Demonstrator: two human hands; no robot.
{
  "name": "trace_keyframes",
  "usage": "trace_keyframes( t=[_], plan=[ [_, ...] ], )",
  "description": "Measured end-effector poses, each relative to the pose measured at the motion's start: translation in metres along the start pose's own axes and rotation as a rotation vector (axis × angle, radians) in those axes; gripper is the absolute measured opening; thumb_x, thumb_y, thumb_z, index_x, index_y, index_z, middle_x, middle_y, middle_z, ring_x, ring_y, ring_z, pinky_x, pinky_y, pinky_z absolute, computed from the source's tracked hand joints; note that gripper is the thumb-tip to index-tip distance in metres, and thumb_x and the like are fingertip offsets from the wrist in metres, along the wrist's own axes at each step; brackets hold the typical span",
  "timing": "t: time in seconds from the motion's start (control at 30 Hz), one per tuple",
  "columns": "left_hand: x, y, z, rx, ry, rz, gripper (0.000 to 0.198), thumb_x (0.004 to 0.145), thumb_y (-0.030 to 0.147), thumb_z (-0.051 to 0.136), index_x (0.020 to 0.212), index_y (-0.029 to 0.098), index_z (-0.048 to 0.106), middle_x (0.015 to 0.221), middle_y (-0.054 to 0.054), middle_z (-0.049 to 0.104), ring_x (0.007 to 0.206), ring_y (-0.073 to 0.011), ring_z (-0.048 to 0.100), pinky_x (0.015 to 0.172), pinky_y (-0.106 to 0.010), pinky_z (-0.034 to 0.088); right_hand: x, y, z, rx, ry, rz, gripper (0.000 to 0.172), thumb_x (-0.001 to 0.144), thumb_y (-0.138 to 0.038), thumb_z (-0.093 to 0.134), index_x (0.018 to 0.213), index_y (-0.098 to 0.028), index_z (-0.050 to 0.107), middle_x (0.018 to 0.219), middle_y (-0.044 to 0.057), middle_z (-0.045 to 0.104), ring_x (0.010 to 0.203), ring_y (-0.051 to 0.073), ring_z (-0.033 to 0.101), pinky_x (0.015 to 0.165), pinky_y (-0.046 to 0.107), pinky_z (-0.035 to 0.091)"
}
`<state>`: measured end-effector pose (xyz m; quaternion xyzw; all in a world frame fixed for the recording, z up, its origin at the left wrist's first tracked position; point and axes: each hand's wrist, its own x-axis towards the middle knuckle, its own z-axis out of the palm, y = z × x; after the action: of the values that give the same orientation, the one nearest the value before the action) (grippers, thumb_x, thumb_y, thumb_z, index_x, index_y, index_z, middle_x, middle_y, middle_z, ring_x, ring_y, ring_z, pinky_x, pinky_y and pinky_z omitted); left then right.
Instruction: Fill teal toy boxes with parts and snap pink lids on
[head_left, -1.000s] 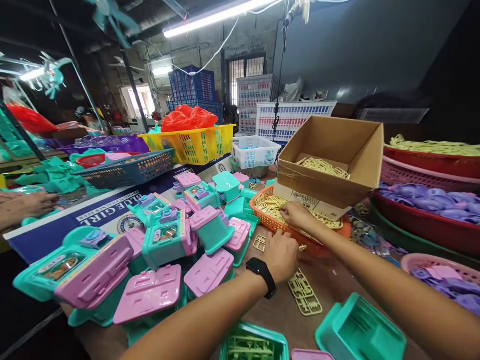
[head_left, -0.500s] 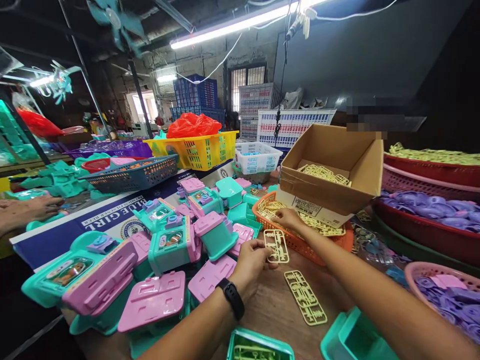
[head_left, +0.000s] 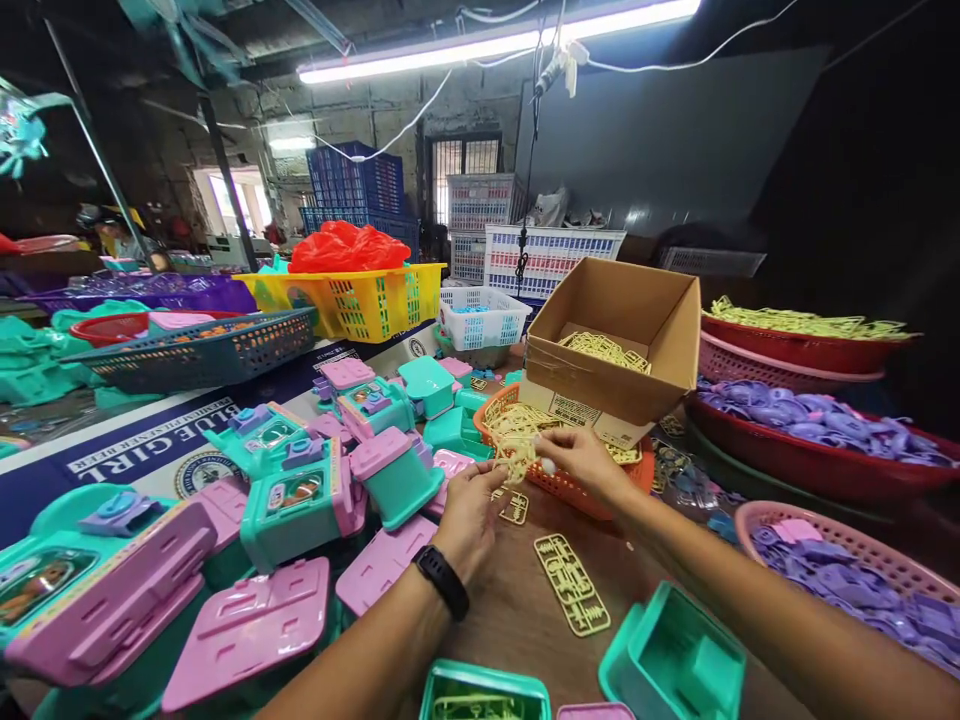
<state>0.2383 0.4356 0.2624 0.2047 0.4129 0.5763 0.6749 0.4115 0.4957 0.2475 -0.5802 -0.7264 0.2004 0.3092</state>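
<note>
My left hand (head_left: 466, 515), with a black band on its wrist, pinches pale yellow plastic sprue frames (head_left: 517, 460) of small moulded parts. My right hand (head_left: 581, 462) has its fingers closed at the right end of the same pieces, in front of the orange basket (head_left: 592, 492). Blur and overlap hide how many frames are between the hands. Another yellow frame (head_left: 571, 585) lies flat on the brown table, nearer to me. At the bottom edge stands a teal box (head_left: 486, 675) with a yellow frame inside. An open teal box (head_left: 675, 640) is to its right.
Teal-and-pink toy cases (head_left: 300, 500) crowd the left side. Behind the orange basket a tilted cardboard box (head_left: 611, 380) holds more yellow frames. Basins of purple parts (head_left: 825, 420) and a pink basket (head_left: 757, 515) line the right. A yellow basket (head_left: 345, 300) stands at the back.
My right hand has come out of the orange basket towards my left hand, and both are now at the yellow pieces. The view has shifted, and the other person's hand at left is gone from view.
</note>
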Motion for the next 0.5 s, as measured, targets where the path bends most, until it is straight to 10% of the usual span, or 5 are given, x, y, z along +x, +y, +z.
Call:
trace_keyframes(
  t=[0.13,0.5],
  plan=[
    [-0.004,-0.001,0.002,-0.039,0.010,0.008,0.029,0.062,-0.005,0.075,0.073,0.015,0.057,0.066,-0.002,0.069,0.064,-0.0160,0.070,0.067,-0.025,0.058,-0.025,0.011,-0.009,-0.004,-0.141,-0.074,0.077,0.097,-0.078,0.030,0.082,-0.017,0.075,0.079,0.007,0.073,0.072,0.021,0.067,0.065,0.029,0.051],
    [-0.010,0.000,-0.005,-0.001,-0.061,-0.028,0.026,0.075,-0.009,0.058,0.091,0.011,0.060,0.077,-0.008,0.073,0.064,-0.0165,0.070,0.067,-0.028,0.059,0.029,0.089,-0.045,-0.595,-0.043,0.087,0.009,0.093,-0.021,0.071,0.100,-0.016,0.070,0.109,0.007,0.067,0.101,0.023,0.062,0.092,0.040,0.050]
  ],
)
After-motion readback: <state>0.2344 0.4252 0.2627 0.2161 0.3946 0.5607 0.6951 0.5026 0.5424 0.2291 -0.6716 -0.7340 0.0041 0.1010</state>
